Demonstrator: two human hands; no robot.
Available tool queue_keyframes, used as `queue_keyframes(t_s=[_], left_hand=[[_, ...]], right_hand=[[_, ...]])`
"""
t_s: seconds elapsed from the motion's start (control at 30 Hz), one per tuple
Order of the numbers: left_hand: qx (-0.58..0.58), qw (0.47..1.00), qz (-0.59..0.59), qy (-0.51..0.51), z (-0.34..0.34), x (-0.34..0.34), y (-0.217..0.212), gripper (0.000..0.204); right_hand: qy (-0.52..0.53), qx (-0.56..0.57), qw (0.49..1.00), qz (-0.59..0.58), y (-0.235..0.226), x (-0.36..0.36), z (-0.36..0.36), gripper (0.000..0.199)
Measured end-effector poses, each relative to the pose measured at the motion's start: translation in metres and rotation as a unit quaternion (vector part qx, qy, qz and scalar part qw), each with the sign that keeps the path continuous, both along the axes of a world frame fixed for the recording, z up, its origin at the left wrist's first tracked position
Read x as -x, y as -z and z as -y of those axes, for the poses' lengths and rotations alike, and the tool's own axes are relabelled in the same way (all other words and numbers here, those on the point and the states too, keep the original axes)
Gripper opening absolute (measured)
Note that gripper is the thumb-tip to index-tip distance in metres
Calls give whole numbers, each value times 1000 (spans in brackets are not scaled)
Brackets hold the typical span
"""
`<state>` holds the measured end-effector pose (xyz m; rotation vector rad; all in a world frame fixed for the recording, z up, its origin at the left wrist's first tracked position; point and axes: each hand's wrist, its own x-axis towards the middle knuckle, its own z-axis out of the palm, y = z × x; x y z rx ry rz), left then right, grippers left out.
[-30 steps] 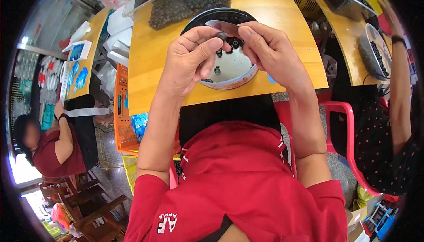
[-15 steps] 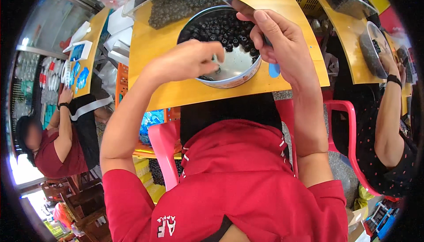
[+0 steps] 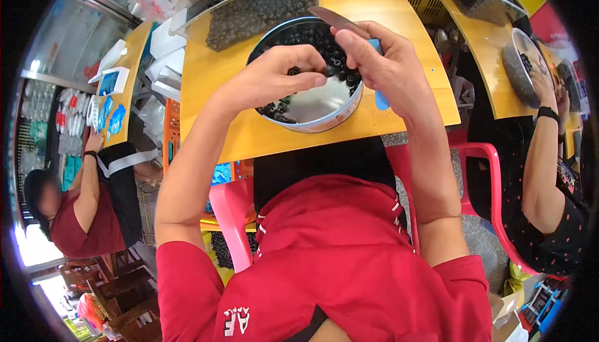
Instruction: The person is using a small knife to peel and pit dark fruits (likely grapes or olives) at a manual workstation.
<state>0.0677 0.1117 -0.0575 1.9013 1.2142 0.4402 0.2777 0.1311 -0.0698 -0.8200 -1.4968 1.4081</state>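
My right hand is closed around a knife with a blue handle. Its grey blade points up and left over a round tub with a pale blue rim. Inside the tub lie many small black round pieces, some with a light ring or hole; part of the pale bottom shows. Above the tub's left side is my left hand, its fingers curved and its thumb apart from them. I see no piece between them. Whether my right fingertips also pinch a piece is hidden.
A clear bin of black pieces stands behind the tub on the yellow table. Left, a person sits at another table with blue packets. Right, a person's arm reaches to a grey bowl. A pink chair stands nearby.
My left hand has moved slightly up and right, and its thumb and fingers have parted. My right hand with the knife has shifted a little left. More black pieces show at the tub's lower left.
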Motion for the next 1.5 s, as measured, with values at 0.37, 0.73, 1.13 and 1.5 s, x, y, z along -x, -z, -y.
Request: queue_keyframes(t_s=[0.37,0.73,1.13,1.5], left_hand=[[66,957,275,-56,36,-9,-12,23],[-208,951,188,-129,40,-31,12,22],[-196,889,333,-245,45,-52,33,20],[-169,863,405,-249,56,-51,26,22]], right_hand=[[-66,92,992,-63,-9,5,11,28],[43,-31,999,-3,-4,21,19,21],[70,-23,997,-3,-5,22,21,17],[58,6,996,-64,-7,29,32,18]])
